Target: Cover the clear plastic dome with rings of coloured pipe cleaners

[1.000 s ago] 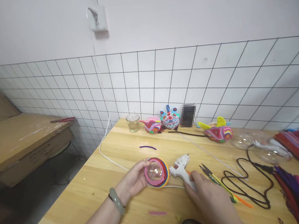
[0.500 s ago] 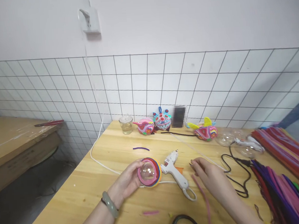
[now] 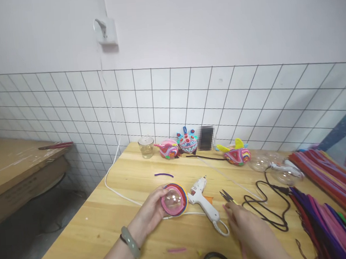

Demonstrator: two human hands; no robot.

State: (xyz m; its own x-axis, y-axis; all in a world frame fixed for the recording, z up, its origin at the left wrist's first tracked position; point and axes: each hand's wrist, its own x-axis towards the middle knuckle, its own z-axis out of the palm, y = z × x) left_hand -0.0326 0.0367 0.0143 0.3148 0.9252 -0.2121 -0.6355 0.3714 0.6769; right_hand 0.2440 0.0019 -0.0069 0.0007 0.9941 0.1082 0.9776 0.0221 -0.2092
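My left hand [image 3: 153,209] grips a clear plastic ball [image 3: 173,200] with rings of pink, red, blue and yellow chenille stem wound around it. My right hand [image 3: 244,221] is closed on a pink chenille stem [image 3: 244,254] at the right, whose tip pokes out by the fingertips. Just beyond those fingers lie scissors [image 3: 226,196], blades slightly apart and handles mostly hidden behind the hand. Between my hands rests a white hot glue gun [image 3: 206,206] on the table, an orange piece [image 3: 209,199] partly under it.
Decorated balls [image 3: 188,141] and a glass cup [image 3: 146,147] stand along the wall. Bundles of chenille stems [image 3: 324,213], clear balls [image 3: 260,162] and a black cord [image 3: 264,214] lie right. Purple [image 3: 163,174] and pink [image 3: 177,250] pieces and a black ring [image 3: 214,255] lie on the table.
My right hand has moved toward me, uncovering the scissors and coming onto the pink chenille stem. My left hand still holds the ball, hardly moved. The view has tilted up slightly.
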